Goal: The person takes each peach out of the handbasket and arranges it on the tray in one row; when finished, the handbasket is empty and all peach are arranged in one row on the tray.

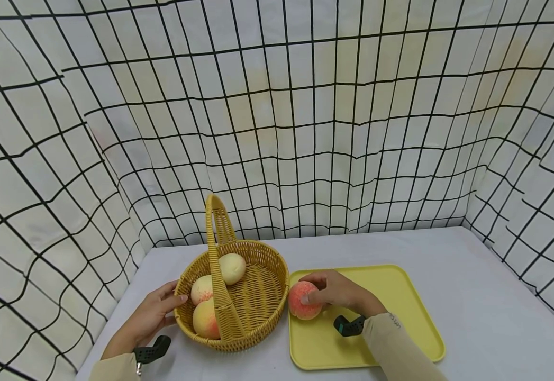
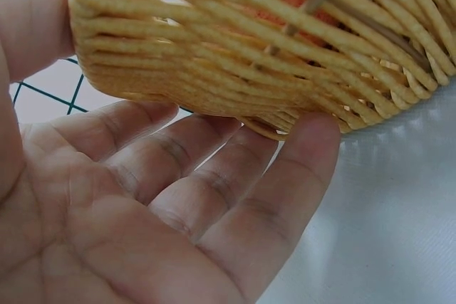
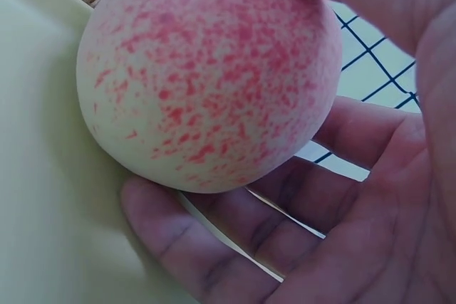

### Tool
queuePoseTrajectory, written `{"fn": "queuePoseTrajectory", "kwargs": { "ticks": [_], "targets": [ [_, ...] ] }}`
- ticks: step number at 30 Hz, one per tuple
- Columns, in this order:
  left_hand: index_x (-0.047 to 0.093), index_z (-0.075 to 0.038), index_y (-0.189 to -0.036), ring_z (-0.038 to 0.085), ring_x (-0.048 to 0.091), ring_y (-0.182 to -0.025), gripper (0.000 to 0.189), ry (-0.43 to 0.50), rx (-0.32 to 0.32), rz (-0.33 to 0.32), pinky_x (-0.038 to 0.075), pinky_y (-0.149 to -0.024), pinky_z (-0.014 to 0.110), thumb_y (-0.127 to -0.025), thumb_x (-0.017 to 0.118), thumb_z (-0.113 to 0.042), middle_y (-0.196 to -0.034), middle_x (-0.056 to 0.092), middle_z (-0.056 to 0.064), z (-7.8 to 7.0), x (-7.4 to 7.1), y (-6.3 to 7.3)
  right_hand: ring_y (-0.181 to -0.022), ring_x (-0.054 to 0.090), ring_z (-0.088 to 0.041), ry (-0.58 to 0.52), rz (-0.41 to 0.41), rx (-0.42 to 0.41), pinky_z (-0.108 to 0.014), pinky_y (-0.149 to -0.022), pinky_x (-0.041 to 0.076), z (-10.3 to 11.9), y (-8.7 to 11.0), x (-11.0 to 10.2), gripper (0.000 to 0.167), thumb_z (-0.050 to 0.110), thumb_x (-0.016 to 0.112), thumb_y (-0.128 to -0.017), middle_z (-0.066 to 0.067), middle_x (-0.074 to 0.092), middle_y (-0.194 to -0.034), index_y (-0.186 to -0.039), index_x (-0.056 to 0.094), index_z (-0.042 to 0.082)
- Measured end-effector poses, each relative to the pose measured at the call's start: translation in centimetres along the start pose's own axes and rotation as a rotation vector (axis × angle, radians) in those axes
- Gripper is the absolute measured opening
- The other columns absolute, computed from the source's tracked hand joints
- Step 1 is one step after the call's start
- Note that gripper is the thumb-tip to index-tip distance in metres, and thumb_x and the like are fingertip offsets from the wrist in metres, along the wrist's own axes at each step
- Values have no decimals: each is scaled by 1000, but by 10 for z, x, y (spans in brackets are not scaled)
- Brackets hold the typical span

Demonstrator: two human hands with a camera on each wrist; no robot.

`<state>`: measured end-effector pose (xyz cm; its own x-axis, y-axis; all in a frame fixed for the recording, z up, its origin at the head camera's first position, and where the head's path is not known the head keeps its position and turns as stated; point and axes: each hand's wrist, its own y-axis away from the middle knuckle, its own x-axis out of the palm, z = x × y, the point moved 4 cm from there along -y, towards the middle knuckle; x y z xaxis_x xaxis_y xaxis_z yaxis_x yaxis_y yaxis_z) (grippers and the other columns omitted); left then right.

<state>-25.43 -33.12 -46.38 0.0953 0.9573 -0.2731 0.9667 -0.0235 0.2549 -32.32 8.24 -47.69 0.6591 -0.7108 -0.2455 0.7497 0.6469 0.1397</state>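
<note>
The head view is bright, with soft shadows. The checked wall looks wavy and broken near 10 and 3 o'clock. The right wrist view is dimmer and grayer, its fingers shady around 6 o'clock.

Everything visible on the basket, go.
The basket is round, golden-tan and woven, wicker by the look of it, with a tall arched handle. It stands upright on the white tabletop, just left of the yellow tray; whether they touch is unclear. Three round fruits lie inside toward its left. The left hand grips its left side, thumb over the edge, fingers against the outside.
</note>
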Motion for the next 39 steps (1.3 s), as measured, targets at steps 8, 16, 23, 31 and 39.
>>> {"fn": "queuePoseTrajectory", "kwargs": {
  "ticks": [8, 16, 23, 31, 39],
  "targets": [
    [21, 7, -161, 39, 56, -133, 68, 3, 1, 0, 57, -97, 51, -108, 54, -21, -160, 33, 35, 0, 0, 0, -87, 62, -18, -16, 11, -5, -30, -68, 53, -1, 1, 0, 55, 21, 77, -91, -6, 71, -113, -142, 62, 5],
    [21, 6, -161, 39, 57, -132, 68, 2, 5, 0, 57, -97, 51, -108, 53, -21, -160, 33, 35, 0, 0, 0, -91, 62, -18, -20, 6, -1, -30, -70, 54, -3, 2, -1, 62, 21, 77, -90, -7, 71, -117, -146, 58, 3],
    [20, 7, -161, 41, 55, -134, 68, 3, 4, 5, 57, -97, 52, -109, 53, -21, -160, 32, 36, 0, 0, 0, -97, 63, -19, -29, -1, -11, -32, -74, 56, -1, 4, 0, 61, 19, 77, -90, -9, 71, -122, -146, 58, 2],
    [21, 6, -161, 41, 56, -133, 68, 9, -7, -3, 57, -97, 51, -108, 54, -21, -161, 32, 35, 1, 0, 0, -97, 63, -18, -30, 6, -13, -32, -76, 56, -3, 3, 0, 58, 19, 77, -90, -7, 72, -120, -144, 60, 4],
    [20, 5, -161, 41, 55, -135, 68, 4, -10, -3, 57, -97, 51, -109, 54, -22, -161, 31, 35, 1, 0, 0, -95, 64, -18, -22, 7, -18, -31, -73, 56, -6, 2, 1, 59, 20, 77, -91, -8, 72, -121, -145, 60, 3]
  ]
}}
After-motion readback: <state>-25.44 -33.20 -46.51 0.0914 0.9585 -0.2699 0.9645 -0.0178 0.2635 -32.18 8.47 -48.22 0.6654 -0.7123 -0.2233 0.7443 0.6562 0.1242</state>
